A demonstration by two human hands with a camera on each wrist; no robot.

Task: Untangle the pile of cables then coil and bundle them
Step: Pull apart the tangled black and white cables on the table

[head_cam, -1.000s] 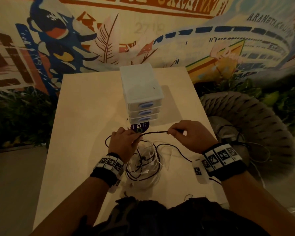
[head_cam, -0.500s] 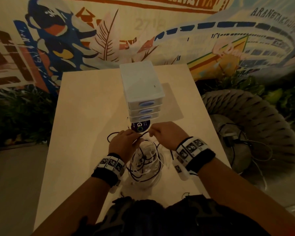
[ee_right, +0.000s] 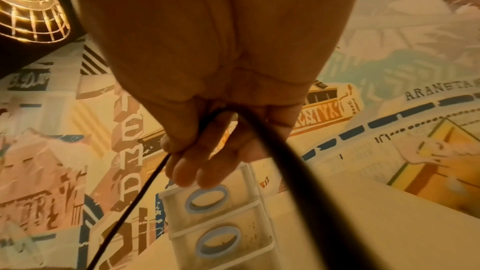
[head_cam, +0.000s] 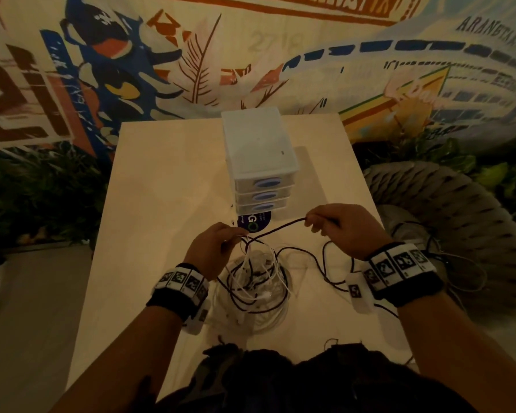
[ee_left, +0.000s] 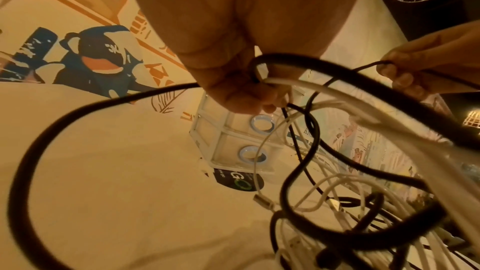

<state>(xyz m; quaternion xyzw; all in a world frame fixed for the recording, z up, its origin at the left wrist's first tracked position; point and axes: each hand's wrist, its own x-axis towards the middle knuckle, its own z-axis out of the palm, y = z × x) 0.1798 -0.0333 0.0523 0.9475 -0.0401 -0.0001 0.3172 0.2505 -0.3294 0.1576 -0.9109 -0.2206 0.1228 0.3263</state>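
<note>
A tangle of black and white cables (head_cam: 252, 281) (ee_left: 345, 202) hangs from my left hand (head_cam: 218, 245) down onto the pale table (head_cam: 161, 210). My left hand (ee_left: 249, 89) grips black and white strands together near the top of the tangle. A black cable (head_cam: 276, 231) runs taut from it up to my right hand (head_cam: 331, 225), which grips it in a fist. In the right wrist view the black cable (ee_right: 298, 171) passes through my right hand's (ee_right: 207, 151) curled fingers and drops away on both sides. More black cable (head_cam: 331, 269) loops on the table under my right wrist.
A white three-drawer organiser (head_cam: 259, 162) with blue oval pulls stands just beyond my hands, a dark round sticker (head_cam: 253, 223) at its foot. A woven chair (head_cam: 447, 222) with more cables sits right of the table. A mural covers the wall behind.
My right hand came in next to the left half a second ago. It has now drawn back out to the right and upward, pulling a length of black cable taut.
</note>
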